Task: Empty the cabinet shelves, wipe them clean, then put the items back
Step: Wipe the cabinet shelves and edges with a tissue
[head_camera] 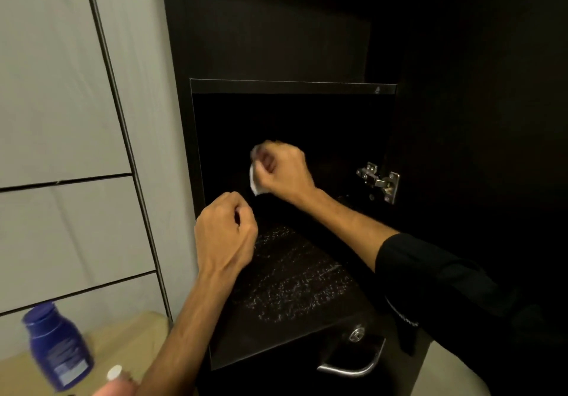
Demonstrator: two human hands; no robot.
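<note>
While we are reaching into the dark cabinet (pixel 196 137), we are holding a small white cloth (pixel 254 180) bunched in our right hand (pixel 282 169), deep inside the compartment and above the shelf (pixel 285 278). That grip is closed tight, fingers curled round the wad, with only a pale edge showing on the side away from the hinge (pixel 379 182). We judge the cloth to be light, soft and limp, possibly paper; it is blurred, so we cannot tell which. It will crumple instead of pushing flat, so we are best off keeping it balled under the fingertips and pressing down through it.

Our left hand (pixel 226 235) is hovering at the shelf's front, nearer the cabinet's outer wall, fingers loosely curled and holding nothing. Both forearms are angling upward into the opening, the right one crossing from the hinge side, its dark sleeve (pixel 430 275) pushed back.

The shelf is glistening with streaks, likely wet, so the wiping seems under way. A blue bottle (pixel 58 352) is waiting on the tabletop (pixel 129 334) outside the cabinet.
</note>
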